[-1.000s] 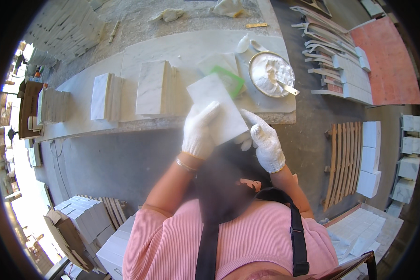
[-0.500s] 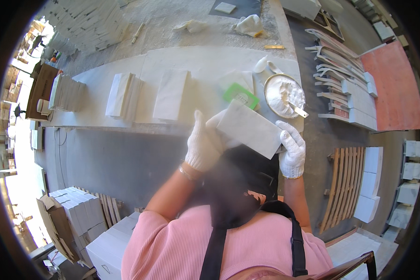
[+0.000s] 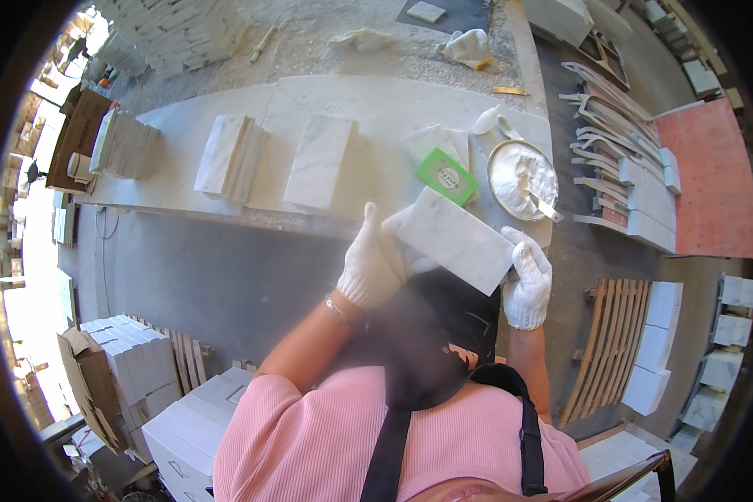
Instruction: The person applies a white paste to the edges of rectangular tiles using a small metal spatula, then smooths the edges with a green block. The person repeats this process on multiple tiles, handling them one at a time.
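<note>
I hold a white rectangular marble tile (image 3: 458, 240) with faint grey veins, tilted in front of my dark apron. My right hand (image 3: 527, 280), in a white knit glove, grips its right end, fingers bent at the edge. At the tile's left end is my left hand (image 3: 371, 266), also gloved, thumb pointing up and fingers running under the tile, partly hidden. Just beyond the tile, a green rectangular pad or packet (image 3: 447, 176) lies over pale tiles (image 3: 431, 144) on the bench. To its right stands a round bowl of white powder or paste (image 3: 519, 176) with a white-handled tool (image 3: 548, 210) in it.
Stacks of marble tiles (image 3: 320, 163), (image 3: 226, 157), (image 3: 125, 149) stand along the bench (image 3: 268, 188). A white scoop-like item (image 3: 485, 121) lies behind the bowl. Crumpled gloves (image 3: 467, 48) lie farther back. Wooden pallets (image 3: 608, 351) and white boxes (image 3: 192, 431) flank me.
The view has shifted slightly, moving the bench items a little to the right. Both hands keep their places at the tile, which is slightly lower in the picture.
</note>
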Demonstrator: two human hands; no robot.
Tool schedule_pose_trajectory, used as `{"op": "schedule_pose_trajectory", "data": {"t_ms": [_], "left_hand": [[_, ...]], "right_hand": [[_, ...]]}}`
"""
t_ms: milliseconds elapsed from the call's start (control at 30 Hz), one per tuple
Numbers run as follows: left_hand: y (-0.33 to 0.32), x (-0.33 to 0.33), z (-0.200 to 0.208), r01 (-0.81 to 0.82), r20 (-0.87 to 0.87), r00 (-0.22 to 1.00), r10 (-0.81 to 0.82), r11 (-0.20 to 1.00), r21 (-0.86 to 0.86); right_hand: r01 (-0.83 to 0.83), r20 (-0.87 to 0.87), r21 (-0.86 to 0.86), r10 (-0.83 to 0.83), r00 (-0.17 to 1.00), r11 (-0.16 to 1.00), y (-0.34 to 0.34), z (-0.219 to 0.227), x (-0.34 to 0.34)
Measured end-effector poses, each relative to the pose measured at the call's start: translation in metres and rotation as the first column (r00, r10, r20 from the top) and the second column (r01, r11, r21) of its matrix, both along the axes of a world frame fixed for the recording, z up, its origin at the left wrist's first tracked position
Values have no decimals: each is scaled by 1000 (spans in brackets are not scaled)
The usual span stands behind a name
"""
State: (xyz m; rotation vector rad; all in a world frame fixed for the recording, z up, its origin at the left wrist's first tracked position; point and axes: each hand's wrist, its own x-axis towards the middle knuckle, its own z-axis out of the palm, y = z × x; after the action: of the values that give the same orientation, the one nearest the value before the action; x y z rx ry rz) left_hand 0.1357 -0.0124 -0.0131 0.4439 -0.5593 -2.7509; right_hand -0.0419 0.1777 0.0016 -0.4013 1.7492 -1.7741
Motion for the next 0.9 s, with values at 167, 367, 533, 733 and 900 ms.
{"op": "schedule_pose_trajectory", "data": {"t_ms": [167,367,533,733,900], "left_hand": [[9,0,-1,-6,226,973,40,989,-149],[26,-13,13,-45,193,979,69,991,-124],[26,-12,23,151,319,946,-51,943,-296],[28,-10,29,146,251,964,-83,959,-244],[25,-15,28,168,188,972,-140,975,-143]], "right_hand": [[-121,90,73,114,989,990,2,18,16],[-350,-261,340,446,856,873,-16,38,24],[-182,-518,393,381,766,901,-50,34,11],[-55,-618,249,202,760,967,-62,31,-13],[37,-404,171,36,914,985,-46,42,-30]]}}
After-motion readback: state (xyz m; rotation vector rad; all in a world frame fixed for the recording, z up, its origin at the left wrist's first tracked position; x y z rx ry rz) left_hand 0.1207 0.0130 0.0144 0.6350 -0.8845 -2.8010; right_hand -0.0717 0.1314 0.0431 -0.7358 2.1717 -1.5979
